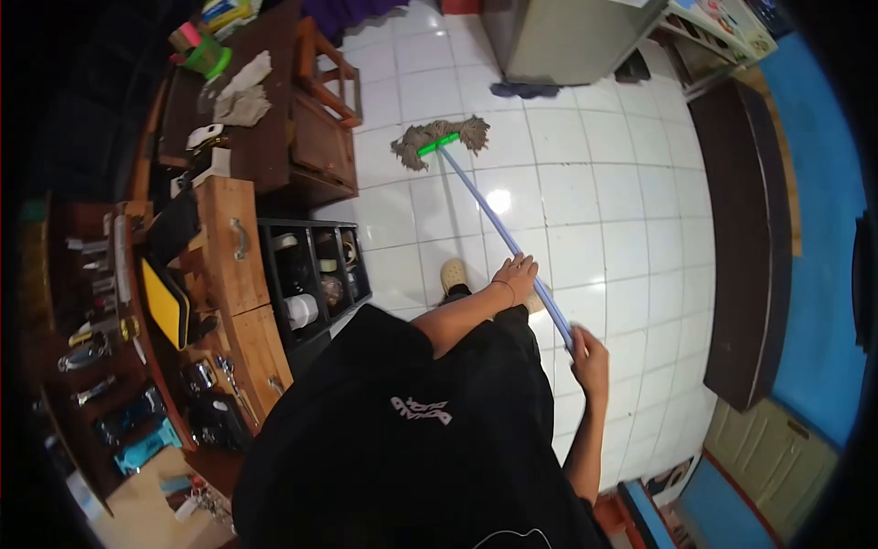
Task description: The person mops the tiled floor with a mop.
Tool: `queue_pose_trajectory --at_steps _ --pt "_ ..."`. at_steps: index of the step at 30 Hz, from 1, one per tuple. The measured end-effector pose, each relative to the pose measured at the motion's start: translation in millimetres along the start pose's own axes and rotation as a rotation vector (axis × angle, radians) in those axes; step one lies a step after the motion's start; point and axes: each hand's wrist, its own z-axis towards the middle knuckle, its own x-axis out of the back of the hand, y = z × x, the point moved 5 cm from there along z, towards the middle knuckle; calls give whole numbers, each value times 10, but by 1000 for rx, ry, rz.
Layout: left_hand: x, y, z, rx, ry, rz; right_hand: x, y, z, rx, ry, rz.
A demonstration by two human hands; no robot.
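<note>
While the left grip (518,277) and right grip (591,359) wrap the mop pole (488,210), the mop head (440,143) could knock the wooden cabinet (322,137) if swung too far left.

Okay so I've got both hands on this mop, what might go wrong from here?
The mop head could snag the dark cloth at the foot of the grey unit if pushed that way. The tiles look shiny; I can't tell if they're wet, but if so, your clog might slip. A wide swing toward the desk side might knock the wooden chair.
</note>
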Motion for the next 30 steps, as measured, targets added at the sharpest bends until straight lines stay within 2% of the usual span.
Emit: queue_pose_trajectory --at_steps 1,2,3,5,6,8,9,10,12,13,16,18,20,22,23,24,25,27,28,30 --pt "95 -123 2 13 85 -22 -197 -199 281 16 -46 98" --pt "191 -245 21 19 168 -39 -455 -285 587 157 -94 -2" --pt "362 -332 41 105 155 -38 -721 -437 851 411 -85 -96" --pt "665 -521 -40 200 169 -164 -1274 -705 1331 490 -401 -193" --pt "708 -662 -71 362 70 -76 -1562 -656 1588 475 -372 -265" --pt "682 -807 -176 316 -74 -319 -1835 -669 1808 386 -361 -316" --pt "670 -736 -237 240 -131 -35 -1829 -695 1820 313 -370 -298" --pt "553 -760 -290 234 -149 -28 -1775 -710 1774 269 -359 -322" --pt "363 -834 -240 340 179 -216 -1541 -652 1577 228 -330 -399" --pt "401 -692 -245 547 272 -350 -1487 -493 1485 246 -291 -433" --pt "154 -194 -97 181 233 146 -1062 -19 1044 161 -269 -448" --pt "-225 126 -50 -147 109 286 -742 245 672 114 -283 -420" --pt "-236 567 -123 -247 28 134 -399 515 216 74 -265 -396" --pt "-224 1006 -242 -543 -110 322 53 609 -328 33 -244 -249" --pt "-354 1124 -276 -635 -165 151 291 613 -611 -88 -292 -228" --pt "-483 1240 -328 -722 -224 -24 493 621 -896 -114 -296 -100" --pt "-457 1374 -403 -904 -33 -77 736 444 -1158 -243 -343 -9" --pt "-311 1634 -469 -987 -440 -195 1082 193 -1636 -206 -201 44" --pt "-229 1719 -509 -962 -579 -249 1213 4 -1828 -444 -203 77" --pt "-355 1737 -608 -1013 -638 -344 1322 -264 -2087 -591 -88 158"
